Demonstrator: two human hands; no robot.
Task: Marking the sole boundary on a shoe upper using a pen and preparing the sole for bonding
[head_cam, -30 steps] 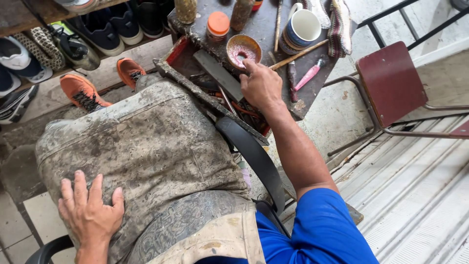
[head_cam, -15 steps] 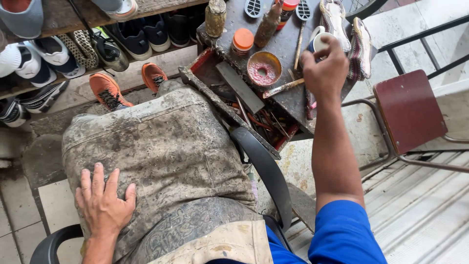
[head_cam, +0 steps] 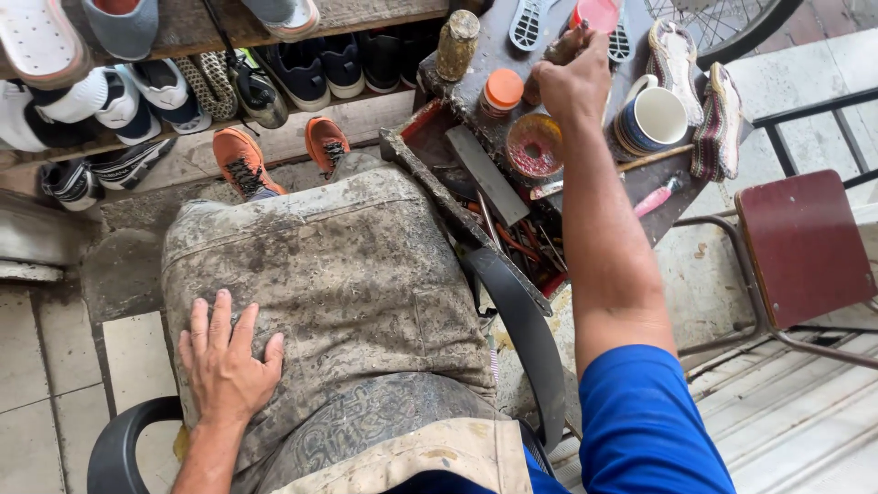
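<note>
Dark bottle (head_cam: 558, 50): stands at the far edge of the cluttered work table (head_cam: 681, 197), right of the orange-capped jar (head_cam: 502, 91) and behind the round tin of reddish paste (head_cam: 535, 144); mostly hidden by the hand on it.
Left hand (head_cam: 224, 361): nearest the camera, flat on the stained apron (head_cam: 338, 274) over the left thigh; fingers spread, thumb out, holding nothing.
Chair arm (head_cam: 521, 320): black, curves between the lap and the table.
Tool tray (head_cam: 512, 233): below the table edge, jammed with metal tools and a long flat file.
Right hand (head_cam: 574, 82): arm stretched out over the table, fingers curled round the dark bottle; whether the grip is fully closed I cannot tell, as the back of the hand covers it.
Blue-and-white cup (head_cam: 654, 119): just right of the right hand, beside a thin stick and a pink-handled tool (head_cam: 658, 195).
Far: shoe rack (head_cam: 183, 37) with trainers, orange shoes (head_cam: 274, 155) on the feet below.
Handling note: judged best to grip the dark bottle low on its body and lift straight up, since the tin, the jar and the cup crowd it; the left hand braced on the apron steadies the long reach.
</note>
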